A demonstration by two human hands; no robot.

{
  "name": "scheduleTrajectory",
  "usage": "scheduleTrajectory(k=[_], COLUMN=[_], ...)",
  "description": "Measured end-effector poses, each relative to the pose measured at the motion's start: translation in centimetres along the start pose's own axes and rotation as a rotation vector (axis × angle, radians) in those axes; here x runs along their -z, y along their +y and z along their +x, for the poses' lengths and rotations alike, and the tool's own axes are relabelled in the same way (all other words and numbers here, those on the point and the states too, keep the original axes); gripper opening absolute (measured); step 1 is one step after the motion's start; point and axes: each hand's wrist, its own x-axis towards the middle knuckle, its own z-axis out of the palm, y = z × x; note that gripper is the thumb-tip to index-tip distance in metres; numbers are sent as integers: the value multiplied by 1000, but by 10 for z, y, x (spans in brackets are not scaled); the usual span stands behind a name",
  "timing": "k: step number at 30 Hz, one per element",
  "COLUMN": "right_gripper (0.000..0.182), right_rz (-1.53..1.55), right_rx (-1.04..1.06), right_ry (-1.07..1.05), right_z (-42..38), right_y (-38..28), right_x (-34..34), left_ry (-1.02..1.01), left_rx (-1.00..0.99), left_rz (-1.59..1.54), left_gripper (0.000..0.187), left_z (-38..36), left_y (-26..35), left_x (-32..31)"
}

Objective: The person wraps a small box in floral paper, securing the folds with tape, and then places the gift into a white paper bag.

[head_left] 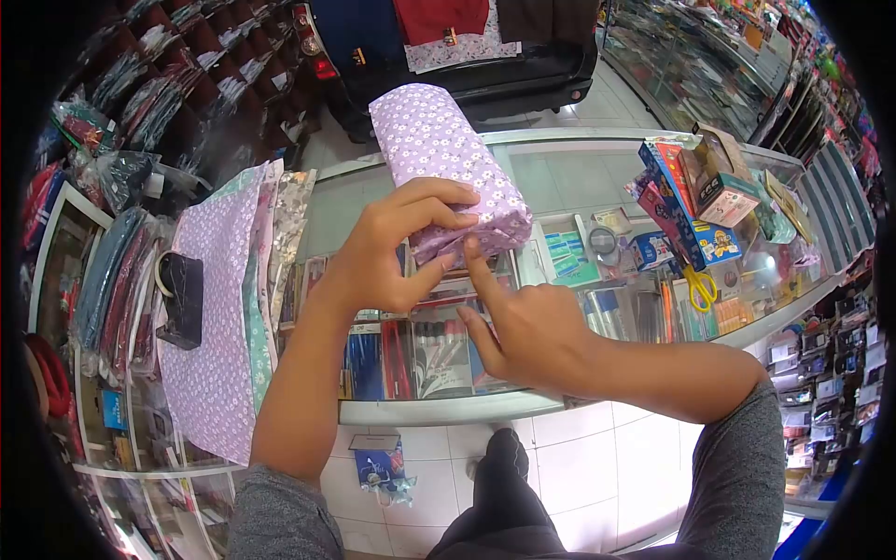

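Note:
A package wrapped in lilac paper with white flowers (443,135) rests on the glass counter, its near end showing folded paper. Gripping that end is my left hand (397,247), with fingers across the top and thumb at the lower edge. My right hand (541,331) presses its outstretched index fingertip against the folds. Its thumb stands apart and the other fingers are curled, holding nothing. Part of the near end is hidden behind my hands.
To the left lie floral wrapping sheets (205,373) with a black tape dispenser (179,299) on them. On the right side of the counter are yellow-handled scissors (700,289), a blue box (677,219) and a brown box (723,177). The glass counter's near edge (448,411) is before me.

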Motion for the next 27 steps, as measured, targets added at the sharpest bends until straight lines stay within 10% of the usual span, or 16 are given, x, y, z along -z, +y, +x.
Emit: scheduleTrajectory(k=[21,27], right_gripper=[70,33], right_rz=[-177,59], right_rx=[85,295], right_ry=[-30,364], right_z=[13,22], right_y=[20,33], right_x=[9,25], left_ry=[-8,74], left_rx=[19,-14], left_rz=[-30,-21], left_gripper=[36,36], left_z=[-1,-1], left_y=[2,-3], left_x=[0,-5])
